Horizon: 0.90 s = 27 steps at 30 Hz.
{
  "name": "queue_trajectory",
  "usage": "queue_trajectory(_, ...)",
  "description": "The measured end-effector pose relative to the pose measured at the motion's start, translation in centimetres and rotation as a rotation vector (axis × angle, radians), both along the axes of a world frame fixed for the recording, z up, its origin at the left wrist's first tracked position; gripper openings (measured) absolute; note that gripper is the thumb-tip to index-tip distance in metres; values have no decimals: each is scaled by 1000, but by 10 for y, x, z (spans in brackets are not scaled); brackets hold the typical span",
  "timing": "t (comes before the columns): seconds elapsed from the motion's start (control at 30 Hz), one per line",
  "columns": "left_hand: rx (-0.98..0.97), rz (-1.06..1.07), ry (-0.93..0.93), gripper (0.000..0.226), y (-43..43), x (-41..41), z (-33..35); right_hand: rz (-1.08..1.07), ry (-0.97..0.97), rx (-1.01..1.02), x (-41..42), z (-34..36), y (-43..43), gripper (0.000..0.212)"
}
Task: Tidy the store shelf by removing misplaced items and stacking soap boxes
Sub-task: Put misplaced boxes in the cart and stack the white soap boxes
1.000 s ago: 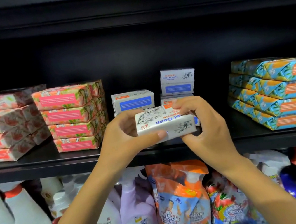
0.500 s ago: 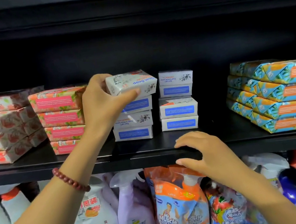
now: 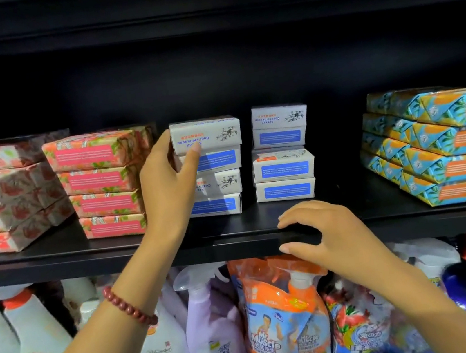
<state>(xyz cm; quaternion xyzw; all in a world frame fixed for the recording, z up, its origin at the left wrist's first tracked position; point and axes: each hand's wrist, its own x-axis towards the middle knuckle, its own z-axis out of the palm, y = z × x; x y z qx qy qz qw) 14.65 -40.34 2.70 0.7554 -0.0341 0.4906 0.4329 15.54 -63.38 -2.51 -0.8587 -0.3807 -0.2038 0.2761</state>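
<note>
A white soap box (image 3: 212, 132) with blue print lies flat on top of a stack of three like boxes (image 3: 214, 183) on the black shelf (image 3: 56, 262). My left hand (image 3: 166, 187) grips its left end, thumb across the front face and fingers behind. A second stack of white soap boxes (image 3: 283, 165) stands just to the right, a narrow gap between the two. My right hand (image 3: 332, 233) rests on the shelf's front edge below that second stack, fingers spread on top, thumb against the lip, holding nothing.
Two stacks of pink wrapped soap bars (image 3: 102, 185) (image 3: 1, 207) fill the left of the shelf. Blue-and-orange wrapped bars (image 3: 446, 142) are piled at the right. On the shelf below stand spray bottles and refill pouches (image 3: 281, 315).
My left hand carried the white soap box up from in front of the shelf and set it flat on the left white stack. My right hand let go and dropped to the shelf edge.
</note>
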Motion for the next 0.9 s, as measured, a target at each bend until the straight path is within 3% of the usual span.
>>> queue_trajectory(0.17,48,147,-84,36,-11,-22,-32,-74,-181,289,18,26,1,29)
queue_trajectory(0.27,291,159,-76,28,-24,-29,-50,-226,-236,155,43,44,4,49)
queue_trajectory(0.37,430,79,141,37,-32,-25,-60,-289,-146,-95,59,48,9,68)
queue_trajectory(0.47,579,137,274,39,-34,-23,-67,-301,-201,-178,63,41,14,65)
queue_trajectory(0.63,582,131,303,46,-34,-26,-63,-329,-449,-77,54,32,13,51)
queue_trajectory(0.7,483,60,289,46,-35,-28,-59,-280,-490,40,49,25,6,42)
queue_trajectory(0.8,150,-108,190,38,-38,-32,-47,-179,-555,182,34,17,-5,32)
queue_trajectory(0.9,-139,-325,300,45,-47,-36,-25,-58,-766,249,19,14,-9,25)
